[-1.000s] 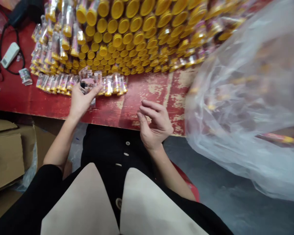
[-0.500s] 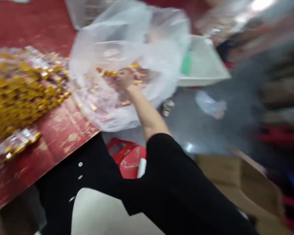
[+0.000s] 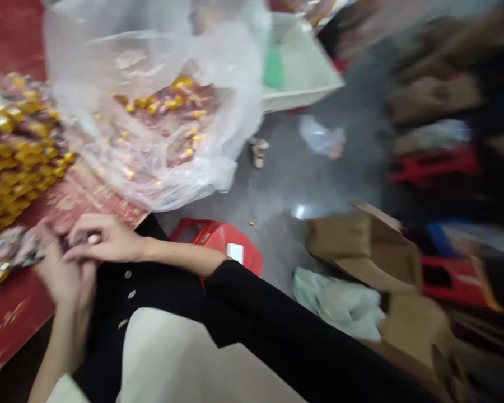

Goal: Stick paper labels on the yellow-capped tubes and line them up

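Note:
My right hand (image 3: 107,238) is closed, its fingers bent around something small that I cannot make out, close against my left hand. My left hand (image 3: 61,266) is also closed, beside wrapped pieces at the table edge; what it holds is blurred. A large stack of yellow-ended pieces (image 3: 12,162) in shiny wrap lies on the red table (image 3: 8,319) at the left. Beyond my hands, a translucent plastic bag (image 3: 151,50) lies open, with loose yellow-and-pink pieces (image 3: 172,106) in it.
A white tray (image 3: 306,61) with a green item is past the bag. A red stool (image 3: 252,252) stands below the table edge. Opened cardboard boxes (image 3: 344,235) and a pale plastic bag (image 3: 340,302) lie on the floor at the right.
My right hand has left the plastic bag and come back beside my left hand. My left hand has come further into view, and the view has shifted to the right.

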Tool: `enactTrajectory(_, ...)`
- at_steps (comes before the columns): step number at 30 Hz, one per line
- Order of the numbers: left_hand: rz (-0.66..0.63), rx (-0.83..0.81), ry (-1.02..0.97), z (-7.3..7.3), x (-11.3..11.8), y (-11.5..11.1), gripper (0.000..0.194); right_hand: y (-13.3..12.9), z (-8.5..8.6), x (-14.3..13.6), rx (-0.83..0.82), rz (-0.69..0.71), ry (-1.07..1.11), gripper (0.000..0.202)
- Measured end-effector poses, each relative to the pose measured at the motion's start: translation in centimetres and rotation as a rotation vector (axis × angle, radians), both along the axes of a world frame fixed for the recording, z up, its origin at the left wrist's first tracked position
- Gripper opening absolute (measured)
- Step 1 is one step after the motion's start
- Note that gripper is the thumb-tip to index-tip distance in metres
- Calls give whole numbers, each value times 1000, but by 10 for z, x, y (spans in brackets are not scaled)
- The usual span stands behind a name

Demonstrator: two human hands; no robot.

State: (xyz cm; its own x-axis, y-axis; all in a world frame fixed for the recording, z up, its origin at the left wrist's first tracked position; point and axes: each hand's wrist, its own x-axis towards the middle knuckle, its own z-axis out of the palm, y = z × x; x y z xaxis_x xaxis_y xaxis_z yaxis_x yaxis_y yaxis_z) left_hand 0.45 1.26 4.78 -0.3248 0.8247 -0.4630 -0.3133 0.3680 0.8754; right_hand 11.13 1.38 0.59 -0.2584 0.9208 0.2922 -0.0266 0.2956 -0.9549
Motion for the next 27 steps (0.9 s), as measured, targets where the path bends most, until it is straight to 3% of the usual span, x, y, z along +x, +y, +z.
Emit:
enactTrajectory(1,104,82,-76,-6,2,-2,37,-11,0,-11,-46,-45,56,26)
enactTrajectory(3,151,114,-203,-19,0,-3,40,-22,0,-16,-164,-128,118,24)
enactTrajectory(6,178,110,-251,-36,-16,-3,44,-10,-10,-12,-320,-174,152,26)
enactTrajectory(8,167,95,-269,-39,-25,-10,45,-2,-15,-12,-357,-169,166,27)
enactTrajectory(13,230,125,-277,-36,-26,-32,48,-9,-14,-23,-317,-168,133,29)
enactTrajectory(16,271,192,-264,-41,-27,-30,50,-9,-21,-32,-312,-248,128,33)
enactTrajectory(19,291,166,-261,-45,-32,-25,49,-10,-30,-34,-285,-193,140,35)
enactTrajectory(23,288,47,-274,-42,-42,-24,48,-22,-29,-21,-133,-105,-15,41)
enactTrajectory(27,259,50,-339,-38,-45,-25,48,-34,-22,-11,15,-183,-114,42)
